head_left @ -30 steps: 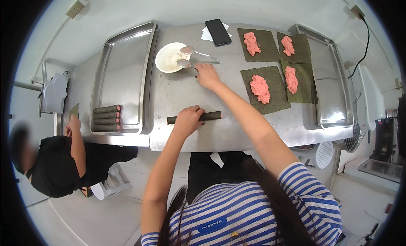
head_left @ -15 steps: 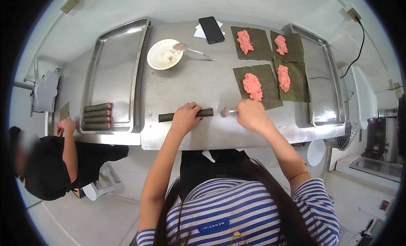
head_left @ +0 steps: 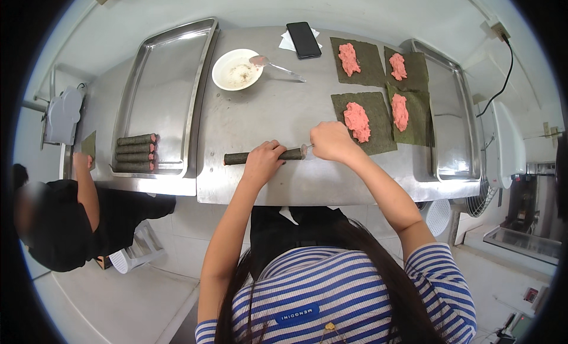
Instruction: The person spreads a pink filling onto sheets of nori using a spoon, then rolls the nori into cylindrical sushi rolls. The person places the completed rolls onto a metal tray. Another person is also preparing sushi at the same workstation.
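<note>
I'd pin the roll [head_left: 235,158] under the left hand [head_left: 263,160] firmly enough that it won't slide, but not so hard it flattens, and meet its end squarely with the spoon [head_left: 304,150], pressing gently so nothing squeezes out the far side. The left fingers curl over the roll's middle, gripping it against the table [head_left: 284,116]; it sticks out on both sides of them. The right hand [head_left: 331,141] makes a fist around the spoon's handle, with the spoon's head seemingly touching the roll just left of the knuckles. Right of that fist, close by, lies a sheet [head_left: 381,122] bearing pink paste [head_left: 357,121].
</note>
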Action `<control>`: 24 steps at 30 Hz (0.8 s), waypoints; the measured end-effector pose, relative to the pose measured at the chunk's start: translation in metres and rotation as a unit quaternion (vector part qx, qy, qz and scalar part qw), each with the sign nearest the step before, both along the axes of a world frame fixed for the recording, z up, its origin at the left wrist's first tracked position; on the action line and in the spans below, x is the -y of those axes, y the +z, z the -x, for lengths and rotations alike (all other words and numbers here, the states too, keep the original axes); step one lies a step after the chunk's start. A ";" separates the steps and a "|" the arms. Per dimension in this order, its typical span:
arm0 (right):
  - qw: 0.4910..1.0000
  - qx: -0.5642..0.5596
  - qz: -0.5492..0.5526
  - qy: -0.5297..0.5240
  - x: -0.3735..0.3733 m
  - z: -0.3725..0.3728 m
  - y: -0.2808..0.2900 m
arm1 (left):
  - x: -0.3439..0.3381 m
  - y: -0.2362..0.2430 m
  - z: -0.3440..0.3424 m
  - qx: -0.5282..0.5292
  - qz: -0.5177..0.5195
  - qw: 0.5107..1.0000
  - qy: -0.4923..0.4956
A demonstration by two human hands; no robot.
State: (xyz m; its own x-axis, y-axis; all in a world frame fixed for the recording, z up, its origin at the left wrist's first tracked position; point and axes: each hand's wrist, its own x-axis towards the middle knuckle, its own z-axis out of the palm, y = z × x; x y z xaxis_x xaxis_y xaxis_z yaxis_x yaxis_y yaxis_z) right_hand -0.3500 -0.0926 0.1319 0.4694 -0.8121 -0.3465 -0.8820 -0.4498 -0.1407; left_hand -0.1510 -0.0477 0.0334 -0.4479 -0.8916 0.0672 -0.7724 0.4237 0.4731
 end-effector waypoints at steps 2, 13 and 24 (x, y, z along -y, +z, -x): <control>0.999 0.030 -0.018 -0.022 0.008 0.012 -0.004 | -0.001 -0.001 -0.001 -0.005 0.009 1.000 0.005; 0.943 0.108 0.147 0.279 0.073 -0.077 0.044 | -0.006 -0.022 0.001 -0.039 0.036 0.998 0.044; 0.720 0.009 0.167 0.674 0.063 -0.251 0.002 | -0.015 -0.042 0.012 -0.042 0.081 0.991 0.097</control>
State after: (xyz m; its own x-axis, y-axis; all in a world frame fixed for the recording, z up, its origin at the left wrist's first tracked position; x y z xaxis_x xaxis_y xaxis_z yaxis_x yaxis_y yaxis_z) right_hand -0.0993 -0.1555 0.1341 0.9110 0.3478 -0.2216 0.3869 -0.9069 0.1670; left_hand -0.1628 -0.0327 -0.0088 -0.2563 -0.9350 0.2452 -0.8077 0.3465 0.4770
